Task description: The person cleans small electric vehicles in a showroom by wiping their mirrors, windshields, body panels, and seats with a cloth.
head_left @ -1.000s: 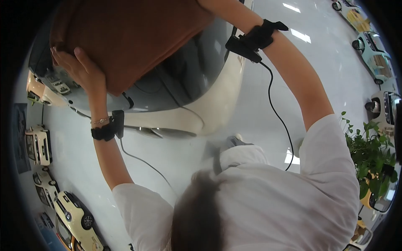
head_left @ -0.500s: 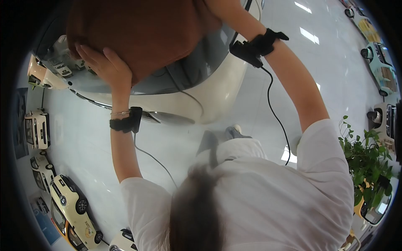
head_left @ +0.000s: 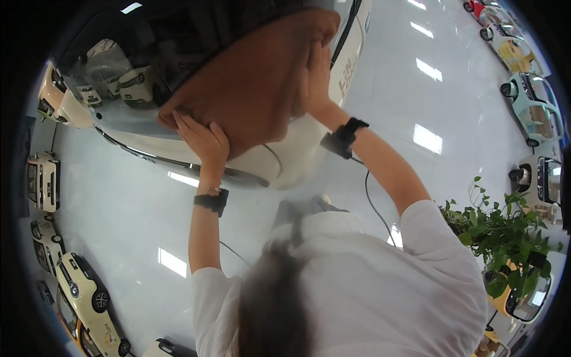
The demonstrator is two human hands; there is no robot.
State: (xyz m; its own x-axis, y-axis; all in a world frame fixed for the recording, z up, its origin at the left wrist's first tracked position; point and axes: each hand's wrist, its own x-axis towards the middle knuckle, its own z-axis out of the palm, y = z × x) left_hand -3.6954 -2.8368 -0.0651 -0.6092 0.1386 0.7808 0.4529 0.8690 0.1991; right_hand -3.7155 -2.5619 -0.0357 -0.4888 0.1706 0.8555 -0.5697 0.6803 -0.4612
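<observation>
A brown cloth [head_left: 238, 83] is stretched across the dark window glass [head_left: 148, 35] of a cream car [head_left: 297, 149]. My left hand [head_left: 206, 140] holds the cloth's lower left edge, its fingers lying along the fabric and the thumb raised to the right. At the cloth's right edge, my right hand [head_left: 315, 83] grips it with the fingers pointing up the view, near a fold at the upper right corner. Black straps with cables sit on both wrists. The glass beneath the cloth is hidden.
Several small cars stand along the left, among them a pale yellow one [head_left: 86, 291]. More line the right, including a light blue car [head_left: 532, 107]. A leafy green plant [head_left: 505, 232] stands at the right. The glossy floor [head_left: 392, 77] reflects ceiling lights.
Both hands and the cloth appear lower in view, and the left hand is farther right. Dark glass now shows above the cloth. My right hand, hidden or cut off before, is visible.
</observation>
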